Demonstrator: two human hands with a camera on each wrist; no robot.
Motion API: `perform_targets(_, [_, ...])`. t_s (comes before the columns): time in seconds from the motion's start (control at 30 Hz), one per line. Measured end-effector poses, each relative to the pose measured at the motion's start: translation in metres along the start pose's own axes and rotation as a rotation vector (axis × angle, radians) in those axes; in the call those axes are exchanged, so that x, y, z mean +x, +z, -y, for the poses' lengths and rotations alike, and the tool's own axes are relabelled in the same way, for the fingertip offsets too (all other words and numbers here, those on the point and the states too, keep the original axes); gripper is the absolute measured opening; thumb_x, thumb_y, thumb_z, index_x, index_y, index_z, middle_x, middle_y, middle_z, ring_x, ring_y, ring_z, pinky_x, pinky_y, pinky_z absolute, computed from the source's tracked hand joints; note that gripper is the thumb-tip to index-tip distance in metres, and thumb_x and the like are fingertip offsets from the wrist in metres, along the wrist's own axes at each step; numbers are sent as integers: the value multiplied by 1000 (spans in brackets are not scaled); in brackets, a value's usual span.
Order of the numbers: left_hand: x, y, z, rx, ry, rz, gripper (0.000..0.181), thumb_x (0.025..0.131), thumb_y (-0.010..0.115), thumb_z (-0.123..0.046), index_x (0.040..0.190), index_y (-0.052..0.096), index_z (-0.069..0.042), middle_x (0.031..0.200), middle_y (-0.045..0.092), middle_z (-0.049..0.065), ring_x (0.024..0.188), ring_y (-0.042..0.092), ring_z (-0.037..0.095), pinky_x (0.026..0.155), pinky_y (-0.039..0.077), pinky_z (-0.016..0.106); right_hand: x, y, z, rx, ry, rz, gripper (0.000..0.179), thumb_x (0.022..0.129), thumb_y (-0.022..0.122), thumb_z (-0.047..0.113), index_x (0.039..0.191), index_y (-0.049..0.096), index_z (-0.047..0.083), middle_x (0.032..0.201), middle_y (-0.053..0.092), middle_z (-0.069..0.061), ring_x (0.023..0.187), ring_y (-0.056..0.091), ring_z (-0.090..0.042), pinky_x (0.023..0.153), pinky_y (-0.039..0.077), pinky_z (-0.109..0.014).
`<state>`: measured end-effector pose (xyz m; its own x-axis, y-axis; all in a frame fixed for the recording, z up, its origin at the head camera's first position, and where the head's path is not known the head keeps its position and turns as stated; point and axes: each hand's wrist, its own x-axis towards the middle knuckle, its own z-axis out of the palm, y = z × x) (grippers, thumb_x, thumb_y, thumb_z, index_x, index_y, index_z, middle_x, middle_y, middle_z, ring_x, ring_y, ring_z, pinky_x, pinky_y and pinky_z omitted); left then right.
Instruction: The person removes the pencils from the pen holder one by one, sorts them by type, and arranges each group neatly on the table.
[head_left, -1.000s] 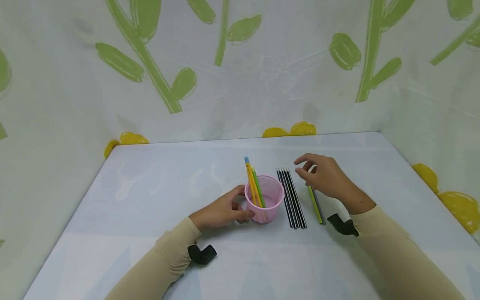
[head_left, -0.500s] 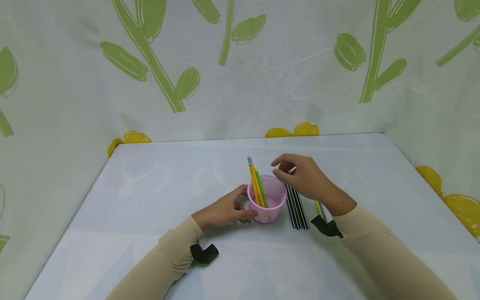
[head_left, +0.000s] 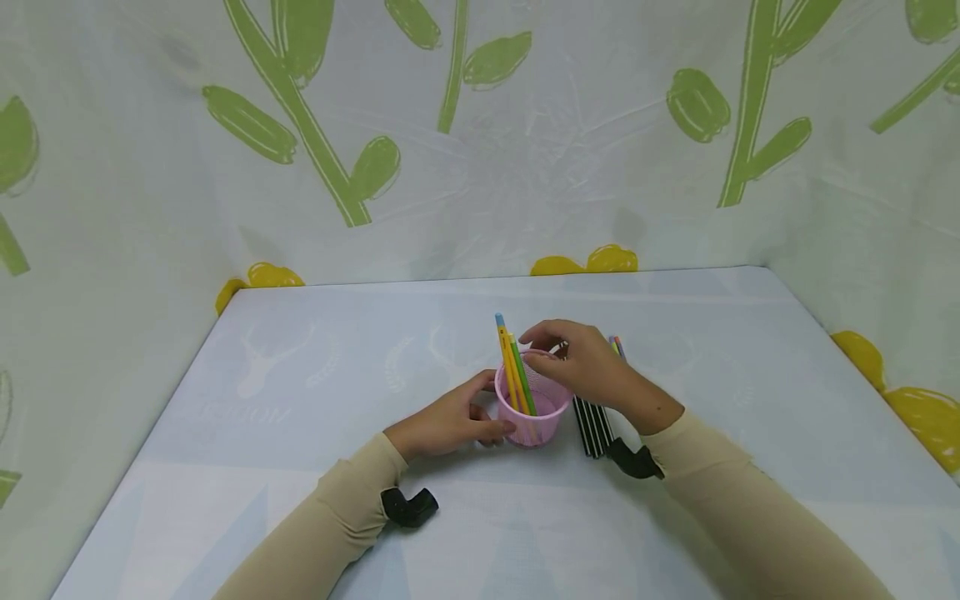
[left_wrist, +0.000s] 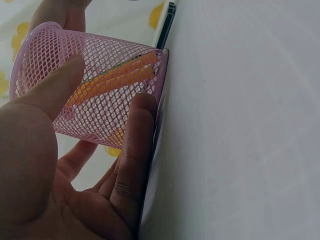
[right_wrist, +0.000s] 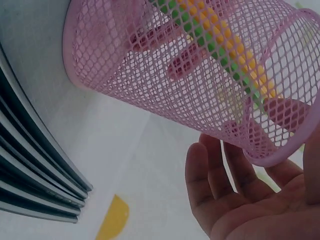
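Note:
A pink mesh pencil cup stands upright on the table, and yellow and green pencils lean inside it. My left hand holds the cup from the left side, thumb on the near side and fingers around behind, as the left wrist view shows. My right hand is over the cup's right rim, with thumb and index finger reaching across the opening close to the pencils. In the right wrist view the other fingers hang loosely curled outside the mesh; no pencil is visibly pinched.
Several black pencils lie side by side right of the cup, partly under my right hand. Behind the right wrist, coloured pencil tips show. A white table spreads around, with a leaf-patterned wall covering behind it.
My right hand has moved left, from above the pencils lying on the table, across the black pencils, to the cup's rim. The left hand keeps its hold on the cup.

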<state>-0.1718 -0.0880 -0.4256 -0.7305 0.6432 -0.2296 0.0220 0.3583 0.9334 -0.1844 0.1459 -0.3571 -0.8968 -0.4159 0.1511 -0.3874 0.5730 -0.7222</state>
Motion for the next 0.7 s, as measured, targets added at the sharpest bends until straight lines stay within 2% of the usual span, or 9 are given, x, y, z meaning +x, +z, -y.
perform_targets(0.37, [0,0,0,7,19,11,69,93,73,-32,149,33,-32,138,48,3,85,68,16,78,54,31,3,4,6,-9,33,59,26,94,69,16,118,68,5,118,70,-10,109,67,-25,93,56,-42])
perform_targets(0.53, [0,0,1,2,20,16,70,93,72,-32,150,32,-30,139,47,5,86,67,17,78,54,30,3,5,8,-5,37,67,28,94,69,14,119,68,3,118,69,-10,109,67,-25,93,56,-41])
perform_targets(0.7, [0,0,0,1,17,7,69,92,73,-31,149,33,-33,137,48,2,85,68,17,78,54,31,4,5,9,-7,19,67,25,93,70,13,116,68,5,114,70,-8,106,66,-22,92,57,-39])
